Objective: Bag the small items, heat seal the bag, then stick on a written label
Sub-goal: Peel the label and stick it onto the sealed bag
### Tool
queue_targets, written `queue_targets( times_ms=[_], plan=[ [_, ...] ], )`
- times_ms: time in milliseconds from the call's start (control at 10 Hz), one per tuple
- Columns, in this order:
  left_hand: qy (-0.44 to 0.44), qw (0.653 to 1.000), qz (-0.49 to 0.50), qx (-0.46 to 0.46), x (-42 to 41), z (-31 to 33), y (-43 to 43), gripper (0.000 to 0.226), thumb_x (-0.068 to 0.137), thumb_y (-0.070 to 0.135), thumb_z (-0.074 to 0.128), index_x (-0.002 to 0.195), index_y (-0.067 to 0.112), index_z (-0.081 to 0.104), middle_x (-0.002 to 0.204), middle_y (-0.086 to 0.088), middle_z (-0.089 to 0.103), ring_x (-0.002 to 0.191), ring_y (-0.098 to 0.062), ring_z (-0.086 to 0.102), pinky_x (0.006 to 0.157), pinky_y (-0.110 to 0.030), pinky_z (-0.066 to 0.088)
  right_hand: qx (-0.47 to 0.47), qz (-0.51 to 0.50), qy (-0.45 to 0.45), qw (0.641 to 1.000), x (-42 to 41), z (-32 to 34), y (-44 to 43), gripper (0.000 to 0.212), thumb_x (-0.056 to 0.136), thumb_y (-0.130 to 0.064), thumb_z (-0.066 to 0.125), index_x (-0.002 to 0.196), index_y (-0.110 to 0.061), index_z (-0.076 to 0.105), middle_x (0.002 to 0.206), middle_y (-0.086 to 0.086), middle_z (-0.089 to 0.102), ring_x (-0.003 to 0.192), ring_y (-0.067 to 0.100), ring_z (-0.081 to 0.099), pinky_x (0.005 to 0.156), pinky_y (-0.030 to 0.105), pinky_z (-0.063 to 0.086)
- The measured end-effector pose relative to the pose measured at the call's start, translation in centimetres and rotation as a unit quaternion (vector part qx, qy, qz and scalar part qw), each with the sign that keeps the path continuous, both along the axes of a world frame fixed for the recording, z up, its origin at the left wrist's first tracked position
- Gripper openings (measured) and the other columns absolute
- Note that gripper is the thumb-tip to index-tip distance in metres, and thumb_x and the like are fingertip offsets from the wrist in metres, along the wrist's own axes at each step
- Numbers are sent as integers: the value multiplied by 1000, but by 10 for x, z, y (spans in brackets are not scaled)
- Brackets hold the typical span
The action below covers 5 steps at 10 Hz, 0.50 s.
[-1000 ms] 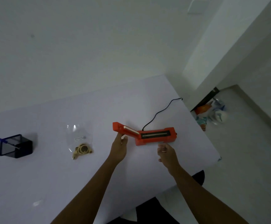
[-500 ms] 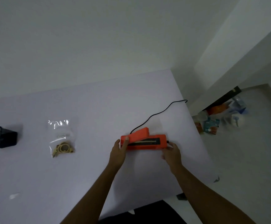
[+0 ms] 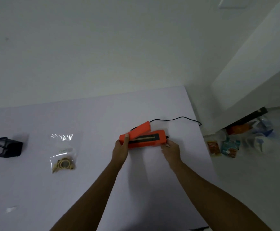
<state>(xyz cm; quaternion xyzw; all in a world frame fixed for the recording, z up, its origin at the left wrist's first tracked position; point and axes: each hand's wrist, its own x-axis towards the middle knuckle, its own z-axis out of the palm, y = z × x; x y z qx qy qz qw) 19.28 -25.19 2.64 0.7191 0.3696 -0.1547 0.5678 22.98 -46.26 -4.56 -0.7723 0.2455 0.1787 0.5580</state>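
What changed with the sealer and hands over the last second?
The right hand closed in and took the orange heat sealer's right end; the left hand kept the hinge end. The lid, first swung far open to the left, now stands over the base, partly open. The bag and black holder stayed on the table.

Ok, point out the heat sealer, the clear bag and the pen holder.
heat sealer (image 3: 159,135), head view, orange base near its right end
clear bag (image 3: 62,152), head view, middle of the plastic
pen holder (image 3: 13,150), head view, dark front wall
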Motion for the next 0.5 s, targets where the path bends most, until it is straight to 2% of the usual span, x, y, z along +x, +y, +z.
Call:
queue_targets(
  times_ms=[100, 300, 400, 500],
  plan=[
    [-4, 1000, 5, 1, 22, 4, 2, 76, 91, 67, 36, 137, 6, 42, 135, -14, 52, 121, -30, 51, 100, -42, 41, -3, 24, -2, 1000, 20, -1, 1, 13, 89, -5, 57, 82, 1, 66, 68, 9, 59, 64, 22, 52, 63, 35, 42],
    [11, 999, -33, 2, 33, 5, 8, 99, 77, 83, 33, 141, 8, 40, 137, -15, 52, 121, -31, 52, 101, -44, 43, 12, 31, 6, 999, 28, 6, 1, 16, 90, 0, 54, 85, -6, 68, 70, 7, 59, 65, 21, 53, 64, 35, 48],
    [9, 999, -51, 9, 28, 11, 12, 84, 90, 70, 35, 144, 5, 34, 143, -16, 47, 127, -33, 48, 103, -44, 40, 22, 20, -14, 999, 22, 11, 1, 22, 91, 2, 50, 86, -8, 68, 71, 8, 58, 67, 21, 53, 66, 36, 50],
    [8, 997, -79, 26, 18, 15, 20, 83, 91, 66, 39, 148, 7, 29, 149, -16, 41, 133, -33, 44, 107, -45, 37, 0, 22, -32, 999, 9, 15, 10, 33, 89, 1, 48, 95, -21, 70, 78, 8, 61, 66, 19, 54, 62, 32, 48]
  ],
)
